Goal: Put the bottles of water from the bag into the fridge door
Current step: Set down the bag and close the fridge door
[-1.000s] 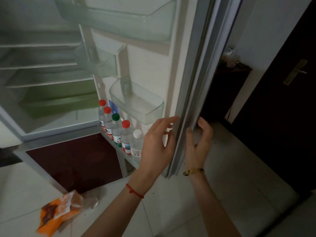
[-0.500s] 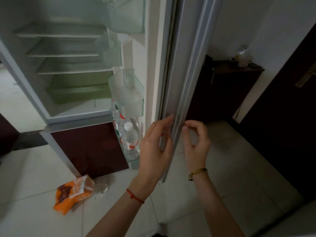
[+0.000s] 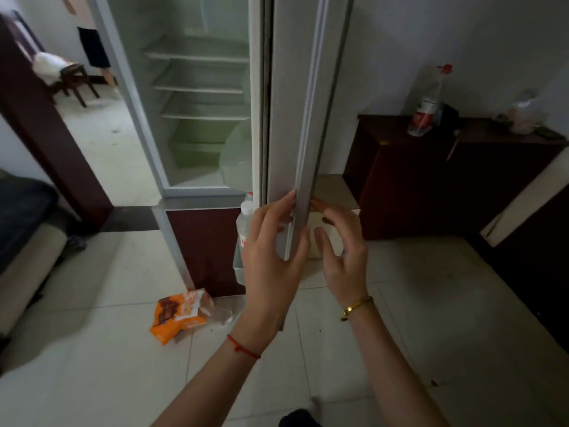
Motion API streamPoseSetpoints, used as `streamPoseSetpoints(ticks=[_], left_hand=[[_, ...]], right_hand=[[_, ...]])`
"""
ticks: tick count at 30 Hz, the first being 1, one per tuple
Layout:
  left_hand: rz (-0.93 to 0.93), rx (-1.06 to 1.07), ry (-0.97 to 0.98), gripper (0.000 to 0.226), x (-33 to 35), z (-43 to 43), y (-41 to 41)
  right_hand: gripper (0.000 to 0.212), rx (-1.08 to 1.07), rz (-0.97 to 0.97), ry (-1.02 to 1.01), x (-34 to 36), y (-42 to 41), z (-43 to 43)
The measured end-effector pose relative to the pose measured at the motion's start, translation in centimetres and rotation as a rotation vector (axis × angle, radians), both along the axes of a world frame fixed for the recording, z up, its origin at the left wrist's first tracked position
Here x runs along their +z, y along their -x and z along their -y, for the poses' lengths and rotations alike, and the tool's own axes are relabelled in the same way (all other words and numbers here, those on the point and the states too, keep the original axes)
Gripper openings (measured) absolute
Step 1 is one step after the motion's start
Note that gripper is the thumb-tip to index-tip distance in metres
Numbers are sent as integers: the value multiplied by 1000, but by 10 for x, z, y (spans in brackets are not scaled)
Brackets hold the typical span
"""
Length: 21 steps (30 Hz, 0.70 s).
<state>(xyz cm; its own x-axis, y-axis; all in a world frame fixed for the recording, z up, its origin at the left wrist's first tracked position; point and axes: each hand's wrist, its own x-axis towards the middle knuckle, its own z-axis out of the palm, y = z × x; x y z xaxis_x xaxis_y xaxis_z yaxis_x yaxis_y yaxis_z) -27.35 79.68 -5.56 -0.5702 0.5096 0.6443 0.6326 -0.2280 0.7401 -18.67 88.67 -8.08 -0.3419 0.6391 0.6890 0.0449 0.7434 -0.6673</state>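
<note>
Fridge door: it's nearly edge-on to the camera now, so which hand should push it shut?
Probably the right hand: it sits open on the door's outer side, free to push. The left hand is on the inner side, toward the bottle.

The left hand [image 3: 271,257] hides most of the door's bottles [image 3: 244,223].

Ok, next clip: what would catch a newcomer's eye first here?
Dead centre, the left hand and right hand flank the edge of the fridge door, seen nearly edge-on. Behind the left hand, a white-capped water bottle peeks from the door shelf. An orange bag lies on the floor tiles.
</note>
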Motion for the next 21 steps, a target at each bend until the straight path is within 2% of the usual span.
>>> streamPoseSetpoints(ticks=[14,21], left_hand=[[13,417,-12,43,-2,26,97],[43,547,-32,48,-7,24,160]], right_hand=[[48,251,206,21,-2,99,-7],[53,280,305,-78,0,170,-27]])
